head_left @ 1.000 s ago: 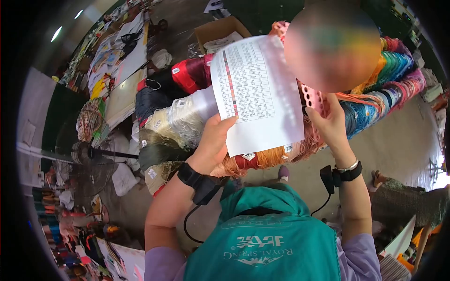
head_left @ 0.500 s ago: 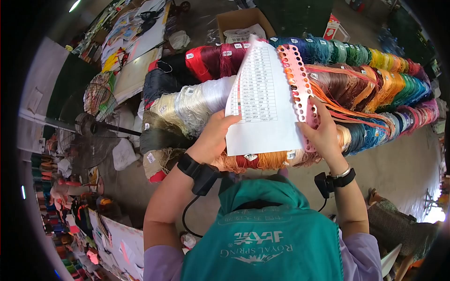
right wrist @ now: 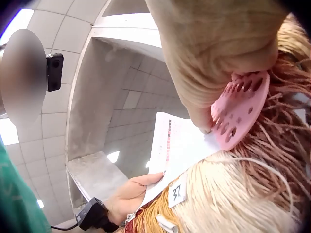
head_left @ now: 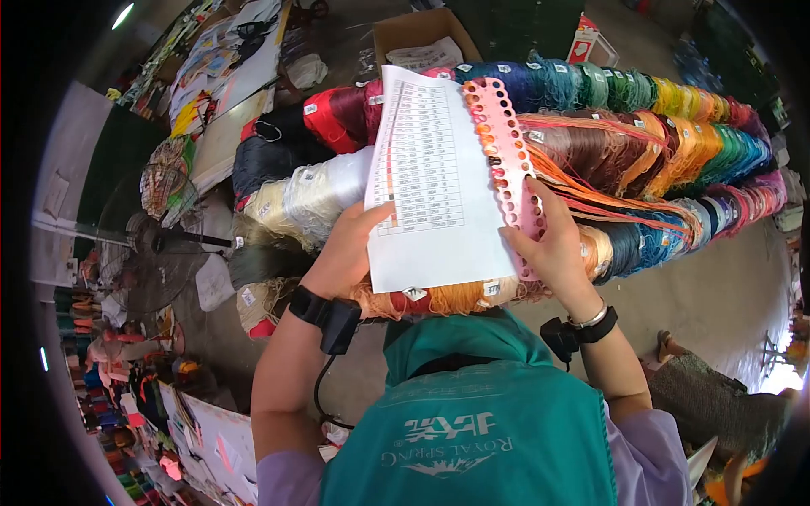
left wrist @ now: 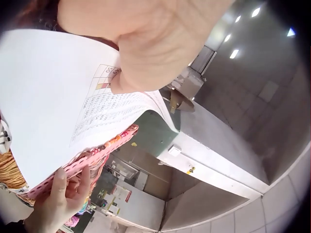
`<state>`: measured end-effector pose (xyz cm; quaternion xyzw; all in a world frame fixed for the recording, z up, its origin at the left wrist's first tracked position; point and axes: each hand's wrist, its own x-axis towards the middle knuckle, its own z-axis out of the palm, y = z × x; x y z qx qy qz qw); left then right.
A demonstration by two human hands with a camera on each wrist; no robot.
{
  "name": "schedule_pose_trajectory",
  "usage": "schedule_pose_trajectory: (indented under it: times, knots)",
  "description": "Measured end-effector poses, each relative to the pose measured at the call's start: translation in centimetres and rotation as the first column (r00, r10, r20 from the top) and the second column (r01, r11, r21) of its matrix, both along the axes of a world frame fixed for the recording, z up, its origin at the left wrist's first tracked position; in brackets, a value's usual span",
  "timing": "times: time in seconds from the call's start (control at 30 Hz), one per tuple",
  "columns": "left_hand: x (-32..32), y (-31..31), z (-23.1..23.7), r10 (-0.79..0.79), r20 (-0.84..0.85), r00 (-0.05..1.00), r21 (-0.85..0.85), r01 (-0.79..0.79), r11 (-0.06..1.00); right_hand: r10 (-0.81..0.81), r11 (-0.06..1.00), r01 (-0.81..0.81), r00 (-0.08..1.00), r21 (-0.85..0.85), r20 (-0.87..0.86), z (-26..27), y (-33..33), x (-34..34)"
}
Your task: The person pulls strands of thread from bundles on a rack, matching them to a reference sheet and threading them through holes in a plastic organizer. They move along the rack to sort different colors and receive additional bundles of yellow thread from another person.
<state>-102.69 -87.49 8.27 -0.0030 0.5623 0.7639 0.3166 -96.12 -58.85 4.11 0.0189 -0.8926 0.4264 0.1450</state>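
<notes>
A printed sheet of paper (head_left: pixel 430 257), with a table of numbers and small colour swatches, is spread over rows of thread skeins (head_left: pixel 333 190). My left hand (head_left: pixel 342 249) pinches its left edge, thumb on the printed side near the lower rows. My right hand (head_left: pixel 553 249) grips the lower part of a pink thread-holder card (head_left: pixel 499 135) punched with holes along both edges. Orange and reddish threads (head_left: pixel 591 187) trail from the card to the right. In the left wrist view the card (left wrist: pixel 80 167) lies along the sheet's edge, with the right hand's fingers round it.
Skeins in many colours, several with white number tags (head_left: pixel 492 287), lie in long rows. A cardboard box (head_left: pixel 426 38) stands behind them. At the left are a fan (head_left: pixel 152 244) and a table (head_left: pixel 224 72) of papers. Another person's patterned clothing (head_left: pixel 709 405) shows at the right.
The sheet and both hands have shifted slightly left and lower in the head view. The pink card, largely covered by the sheet a second ago, now shows along its right side.
</notes>
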Motion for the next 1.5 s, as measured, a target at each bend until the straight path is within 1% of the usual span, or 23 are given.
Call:
schedule_pose_trajectory:
  times: [0.07,0.1,0.2,0.3,0.4,0.53,0.6,0.73,0.8,0.83,0.9,1.0,1.03,1.1,1.17,1.23,1.3,1.4,1.5]
  knots:
    - [-0.1,-0.3,-0.7,-0.001,-0.022,1.0,-0.009,0.001,1.0,-0.001,1.0,0.001,1.0,0.006,0.012,0.4,-0.2,0.0]
    - [-0.2,-0.5,-1.2,-0.084,-0.221,0.972,-0.205,0.038,0.978,-0.002,0.999,0.003,1.0,-0.032,0.03,0.5,-0.2,0.1]
    - [-0.1,-0.6,-1.3,0.076,0.028,0.997,0.023,-0.076,0.997,0.0,1.0,0.001,0.999,-0.013,0.044,0.4,-0.1,0.0]
    - [-0.1,-0.3,-1.0,0.116,0.045,0.992,0.046,-0.118,0.992,-0.011,1.0,0.012,0.999,-0.009,0.039,0.3,-0.2,0.1]
    - [-0.3,0.0,-0.8,0.168,0.14,0.976,0.095,-0.182,0.979,-0.016,1.0,0.016,1.0,-0.027,0.008,0.4,-0.3,0.1]
    - [-0.2,-0.2,-1.4,0.171,0.121,0.978,0.08,-0.181,0.98,-0.008,0.999,0.008,1.0,-0.038,0.002,0.1,-0.2,0.3]
    - [-0.1,-0.3,-1.5,0.161,0.111,0.981,0.095,-0.171,0.981,-0.001,1.0,0.001,1.0,-0.017,0.01,0.2,-0.2,0.4]
    - [0.3,-0.4,-1.5,0.154,0.12,0.981,0.07,-0.163,0.984,0.007,1.0,-0.007,1.0,0.003,0.008,0.3,-0.3,0.5]
    - [0.3,-0.5,-1.9,0.164,0.108,0.981,0.057,-0.171,0.984,0.013,1.0,-0.013,0.999,0.006,0.044,0.5,-0.3,0.5]
    - [0.3,-0.4,-1.9,0.164,0.115,0.98,0.071,-0.172,0.983,0.015,1.0,-0.016,0.998,0.007,0.063,0.6,-0.3,0.5]
    - [0.5,-0.2,-1.7,0.165,0.127,0.978,0.097,-0.178,0.979,0.018,1.0,-0.017,0.999,-0.018,0.04,0.6,-0.3,0.6]
    - [0.9,0.1,-0.6,0.088,0.053,0.995,0.069,-0.091,0.993,0.015,1.0,-0.015,1.0,-0.019,0.006,0.2,-0.5,0.6]
    - [0.9,-0.1,-0.5,0.09,0.07,0.994,0.075,-0.095,0.993,0.017,1.0,-0.017,1.0,-0.017,-0.007,0.0,-0.5,0.5]
    - [0.7,-0.2,-0.6,0.093,0.104,0.99,0.092,-0.103,0.99,0.015,0.999,-0.015,1.0,-0.033,0.016,-0.1,-0.6,0.5]
    - [0.8,-0.3,-0.7,0.091,0.104,0.99,0.117,-0.103,0.988,0.008,1.0,-0.007,0.999,-0.028,0.05,0.0,-0.6,0.5]
    - [0.8,-0.4,-0.7,0.083,0.111,0.99,0.113,-0.096,0.989,0.007,1.0,-0.007,0.999,-0.003,0.032,-0.2,-0.7,0.5]
    - [0.7,-0.6,-0.8,0.079,0.115,0.99,0.147,-0.095,0.985,0.006,1.0,-0.006,1.0,0.002,0.001,-0.4,-0.7,0.4]
    - [0.7,-1.1,-1.7,0.096,0.13,0.987,0.175,-0.118,0.977,0.0,1.0,0.001,1.0,-0.024,0.022,-0.4,-0.8,0.4]
    - [0.8,-1.2,-1.7,0.099,0.141,0.985,0.183,-0.124,0.975,-0.002,1.0,0.002,1.0,0.011,0.025,-0.2,-0.8,0.5]
